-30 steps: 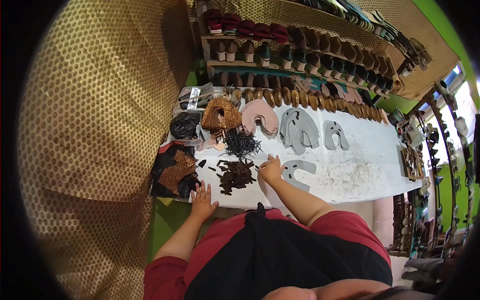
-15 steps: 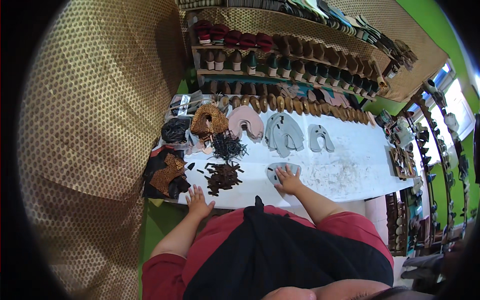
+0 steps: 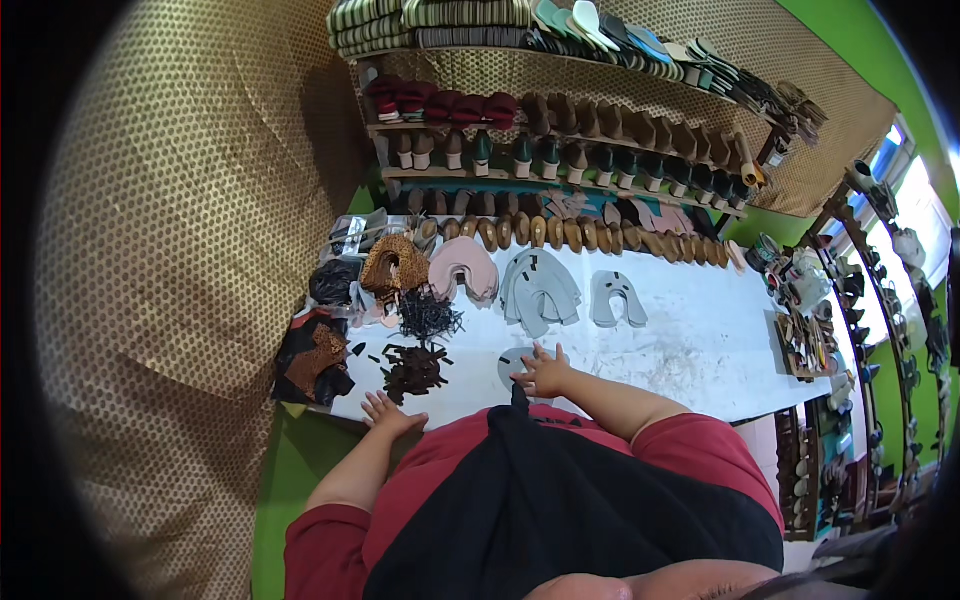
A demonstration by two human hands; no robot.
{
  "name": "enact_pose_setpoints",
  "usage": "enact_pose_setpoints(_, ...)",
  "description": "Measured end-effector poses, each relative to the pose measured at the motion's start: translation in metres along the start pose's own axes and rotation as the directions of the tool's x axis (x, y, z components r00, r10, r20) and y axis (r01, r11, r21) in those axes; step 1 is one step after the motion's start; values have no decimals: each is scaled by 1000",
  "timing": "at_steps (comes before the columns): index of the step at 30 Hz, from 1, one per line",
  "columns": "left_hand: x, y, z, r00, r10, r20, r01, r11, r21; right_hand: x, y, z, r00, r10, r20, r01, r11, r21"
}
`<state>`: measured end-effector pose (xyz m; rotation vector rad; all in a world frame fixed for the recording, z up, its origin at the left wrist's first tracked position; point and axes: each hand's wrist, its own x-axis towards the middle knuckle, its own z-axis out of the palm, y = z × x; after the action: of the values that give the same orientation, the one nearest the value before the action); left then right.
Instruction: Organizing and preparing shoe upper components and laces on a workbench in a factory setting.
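Observation:
My right hand lies palm down with spread fingers over a flat grey shoe-upper piece near the table's front edge. It covers part of the piece, which bears a small dark strip. Close to the front edge on the left, my left hand rests open, holding nothing. Just beyond it is a heap of short dark brown strips. Farther back lie a tangle of thin black strips, a pink stack of curved pieces, a larger grey stack and a smaller grey stack.
Leopard-patterned pieces and black bags crowd the left of the white table. Rows of brown shoe lasts line its back, below shelves of shoes. A tool rack stands at the right end.
The whole view has shifted, so the table appears lower and farther left. My right hand has slid slightly over the grey piece; my left hand stays near the front edge.

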<state>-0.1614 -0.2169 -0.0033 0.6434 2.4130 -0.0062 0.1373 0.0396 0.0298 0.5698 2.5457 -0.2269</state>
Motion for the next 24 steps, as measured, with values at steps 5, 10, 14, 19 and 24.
enact_pose_setpoints(5,-5,7,-1,1000,-20,5,20,1000,14,6,10,-5,991,-26,134,22,999,33)
enact_pose_setpoints(10,-5,10,-3,999,-52,-1,52,997,50,-4,7,-26,979,-59,194,69,997,-44)
enact_pose_setpoints(14,-1,13,-9,995,-85,47,80,991,111,-6,11,-17,983,-79,165,91,994,-62)
enact_pose_setpoints(19,-1,12,-6,995,-95,37,90,989,114,4,4,-27,976,-67,205,77,996,-42)
enact_pose_setpoints(24,-3,12,-7,994,-92,51,87,992,96,9,-11,-32,966,-34,256,28,999,26)
